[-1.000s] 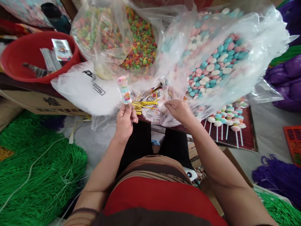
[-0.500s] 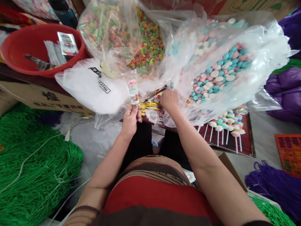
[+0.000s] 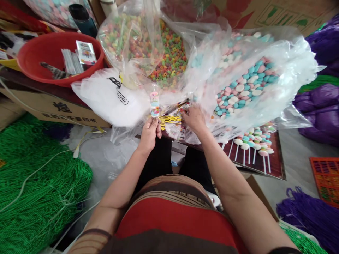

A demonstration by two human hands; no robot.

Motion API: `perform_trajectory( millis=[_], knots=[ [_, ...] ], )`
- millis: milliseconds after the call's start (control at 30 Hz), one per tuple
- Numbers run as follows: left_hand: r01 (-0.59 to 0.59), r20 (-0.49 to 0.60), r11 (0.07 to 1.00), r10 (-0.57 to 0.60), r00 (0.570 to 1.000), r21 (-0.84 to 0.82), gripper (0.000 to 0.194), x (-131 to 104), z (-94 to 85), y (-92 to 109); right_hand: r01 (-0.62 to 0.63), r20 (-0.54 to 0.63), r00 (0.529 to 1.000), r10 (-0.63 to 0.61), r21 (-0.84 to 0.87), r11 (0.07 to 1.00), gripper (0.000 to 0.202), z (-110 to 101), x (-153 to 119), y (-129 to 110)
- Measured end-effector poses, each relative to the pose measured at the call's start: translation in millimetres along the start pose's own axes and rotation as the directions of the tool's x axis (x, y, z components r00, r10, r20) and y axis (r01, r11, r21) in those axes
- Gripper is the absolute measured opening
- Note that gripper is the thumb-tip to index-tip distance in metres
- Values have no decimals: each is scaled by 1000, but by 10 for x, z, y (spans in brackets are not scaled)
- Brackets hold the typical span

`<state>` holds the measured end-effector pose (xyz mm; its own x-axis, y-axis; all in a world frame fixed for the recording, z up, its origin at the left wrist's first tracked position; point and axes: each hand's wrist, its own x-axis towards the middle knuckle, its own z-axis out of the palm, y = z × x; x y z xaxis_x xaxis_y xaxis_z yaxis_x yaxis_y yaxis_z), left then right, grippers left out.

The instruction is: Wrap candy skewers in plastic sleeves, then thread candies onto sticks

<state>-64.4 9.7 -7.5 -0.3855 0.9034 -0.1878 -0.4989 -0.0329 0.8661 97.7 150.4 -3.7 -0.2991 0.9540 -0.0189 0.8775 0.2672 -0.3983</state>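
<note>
Steadying a wrapped candy (image 3: 154,104) upright just over the near edge of the tabletop (image 3: 278,158), the left hand (image 3: 150,134) has thumb and fingers pressed together around its lower end, clamped where the clear wrapper narrows; what sits inside that fist cannot be seen. The step in hand looks like closing up the wrapper: one hand pins the gathered end while the right hand (image 3: 194,118) is down among small items by the same near edge. Those are the gold ties (image 3: 171,120), lying in a loose bundle between the two hands, and some printed packets (image 3: 174,131) partly under them. The right hand's fingers are bent and point toward the bundle's right end; whether their tips are apart, together or pinching something is too small to tell. By my judgement the next move calls for a fine pinch on one thin piece, with the left grip kept firm so the wrapper's neck does not slip loose. Behind the right hand, the bag of pink, blue and white candies (image 3: 238,90) spreads across the tabletop, and unwrapped candy sticks (image 3: 256,141) lie close together near its right corner, some stick ends reaching past the near edge.
</note>
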Motion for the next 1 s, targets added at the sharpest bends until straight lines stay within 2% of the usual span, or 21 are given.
perform_trajectory(
  millis=[100, 200, 300, 400, 467, 567, 667, 767, 833, 933, 1000],
  knots=[
    [-17, 16, 1000, 16, 1000, 17, 49, 12, -9, -13, -65, 5, 998, 65, -55, 996, 24, 32, 11, -74],
    [-22, 19, 999, 22, 1000, 29, 48, 17, -4, -9, -78, -15, 997, 78, -14, 997, 21, 48, 32, -91],
    [-16, 14, 1000, 16, 1000, 26, 44, 19, 3, -6, -112, -49, 992, 116, 80, 991, 15, 28, 34, -55],
    [-11, 15, 1000, 11, 1000, 18, 42, 21, 6, -9, -137, -108, 979, 170, 261, 955, 13, -6, 6, -10],
    [-11, 8, 1000, 11, 1000, 20, 41, 20, 10, -10, -171, -96, 966, 239, 452, 875, 10, -31, -19, 6],
    [5, -9, 999, -4, 1000, 32, 39, 6, 29, 2, -203, -3, 955, 297, 724, 659, 2, -90, -71, 0],
    [58, -14, 998, -58, 998, 28, 38, -37, 83, 31, -133, 49, 982, 183, 867, 480, 11, -179, -209, -47],
    [103, -6, 995, -103, 995, 14, 38, -98, 177, 57, -101, 97, 995, 31, 915, 391, 23, -252, -470, -146],
    [106, 11, 994, -106, 994, 23, 37, -136, 249, 56, -76, 95, 995, -26, 906, 416, 26, -269, -669, -236],
    [86, 53, 994, -90, 995, 68, 36, -168, 336, 7, 107, -57, 993, -101, 793, 599, 20, -250, -899, -365],
    [60, 42, 992, -66, 997, 113, 35, -175, 365, -50, 244, -185, 969, -161, 648, 722, 17, -223, -976, -417]
  ],
)
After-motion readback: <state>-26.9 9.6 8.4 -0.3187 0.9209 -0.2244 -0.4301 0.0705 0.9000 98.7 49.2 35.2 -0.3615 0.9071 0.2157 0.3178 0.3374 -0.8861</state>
